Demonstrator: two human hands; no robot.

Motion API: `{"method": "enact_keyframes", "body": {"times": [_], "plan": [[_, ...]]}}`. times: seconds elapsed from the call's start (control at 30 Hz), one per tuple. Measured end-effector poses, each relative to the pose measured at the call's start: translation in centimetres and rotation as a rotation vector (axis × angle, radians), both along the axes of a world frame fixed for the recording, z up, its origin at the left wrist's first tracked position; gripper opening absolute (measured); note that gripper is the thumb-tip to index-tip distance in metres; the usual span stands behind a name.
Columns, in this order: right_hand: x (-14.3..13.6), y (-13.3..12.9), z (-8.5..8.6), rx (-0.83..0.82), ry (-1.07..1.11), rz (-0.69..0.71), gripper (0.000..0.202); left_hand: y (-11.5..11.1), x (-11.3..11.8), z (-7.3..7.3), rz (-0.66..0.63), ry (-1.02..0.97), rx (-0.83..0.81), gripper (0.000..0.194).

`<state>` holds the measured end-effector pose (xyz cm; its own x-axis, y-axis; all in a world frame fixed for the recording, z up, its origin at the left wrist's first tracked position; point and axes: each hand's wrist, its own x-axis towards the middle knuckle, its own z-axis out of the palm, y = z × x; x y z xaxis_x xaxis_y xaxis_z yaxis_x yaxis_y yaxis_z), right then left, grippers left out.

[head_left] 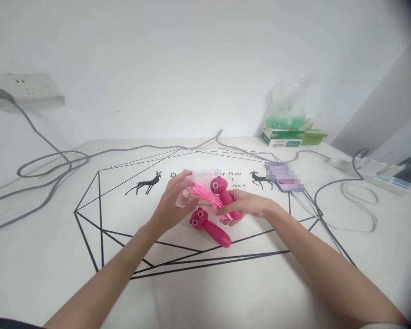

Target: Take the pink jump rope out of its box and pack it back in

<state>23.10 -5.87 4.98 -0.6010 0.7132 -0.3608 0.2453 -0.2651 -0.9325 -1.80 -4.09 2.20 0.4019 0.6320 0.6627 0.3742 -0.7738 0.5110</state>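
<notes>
My right hand (241, 205) is wrapped round a pink animal-headed handle (226, 196) and the lower end of a bundled pink cord (207, 194). A second pink handle (212, 227) lies on the table just below the hands, its head toward the upper left. My left hand (174, 196) is curved round the left side of a clear plastic package (185, 197), its fingers bent beside the upper end of the cord. Part of the package is hidden behind the cord and my left fingers.
A phone (284, 176) with a cable lies right of the hands. Green-and-white boxes (282, 137) with a plastic bag (287, 107) stand at the back right. Grey cables (123, 150) cross the table (178, 297); a power strip (380, 178) sits far right.
</notes>
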Motion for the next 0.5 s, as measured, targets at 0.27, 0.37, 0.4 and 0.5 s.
{"method": "enact_keyframes", "body": {"times": [0.27, 0.37, 0.4, 0.5], "plan": [[-0.3, -0.3, 0.0, 0.029, -0.038, -0.02, 0.018, -2.2, -2.3, -2.5, -0.141, 0.5, 0.072, 0.05], [-0.5, -0.4, 0.0, 0.037, -0.052, -0.003, 0.019, -1.5, -1.9, -3.1, -0.136, 0.508, 0.058, 0.055], [-0.5, -0.4, -0.1, 0.034, -0.051, 0.003, 0.02, -1.2, -1.7, -3.3, -0.129, 0.496, 0.066, 0.054], [-0.4, -0.4, -0.5, 0.022, -0.033, 0.003, 0.023, -0.5, -1.4, -3.8, -0.108, 0.475, 0.086, 0.046]]}}
